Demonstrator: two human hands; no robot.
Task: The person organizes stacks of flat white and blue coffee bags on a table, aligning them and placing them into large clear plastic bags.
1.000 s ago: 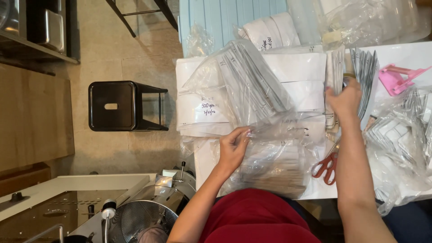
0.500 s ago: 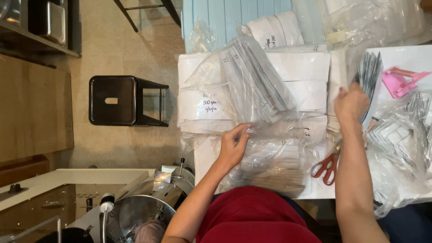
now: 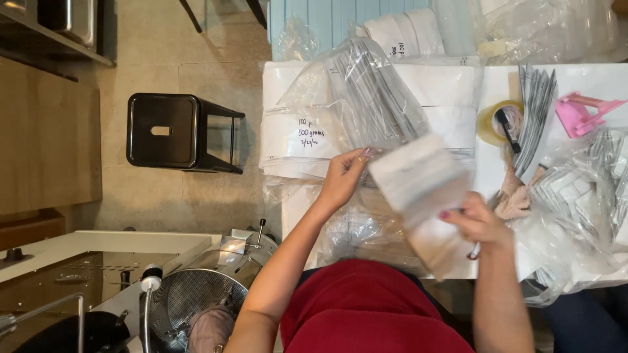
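Right hand (image 3: 479,225), low and a bit right of the middle, closed tight on a stack of white pouches (image 3: 418,180). Stack blurry, tipped, up off the table, its top end near the middle of the view. Left hand (image 3: 345,178) at 9 o'clock from the stack, fingertips pinching the edge of a clear plastic bag (image 3: 373,98) right beside the stack's corner. Clear bag up at 12 o'clock from the left hand, puffy, full of thin grey and white pouches standing on edge.

Under both hands, more crinkly clear bags (image 3: 366,229) lying on the white table (image 3: 582,78). Folded white bundles (image 3: 445,85) piled at 12 o'clock from the stack, one with handwriting on it.

At 2 o'clock from the right hand, a roll of clear tape (image 3: 489,121) flat on the table, with a black marker (image 3: 507,131) lying across it. Just right of the tape, a fan of grey pouches (image 3: 536,111) standing up. Far at 2 o'clock, a pink plastic holder (image 3: 579,112).

Off the table at 9 o'clock, well apart, a black metal stool (image 3: 163,131) on the tan floor. Down at 7 o'clock, a shiny metal machine with a mesh drum (image 3: 196,307). Red shirt (image 3: 366,307) at 6 o'clock.
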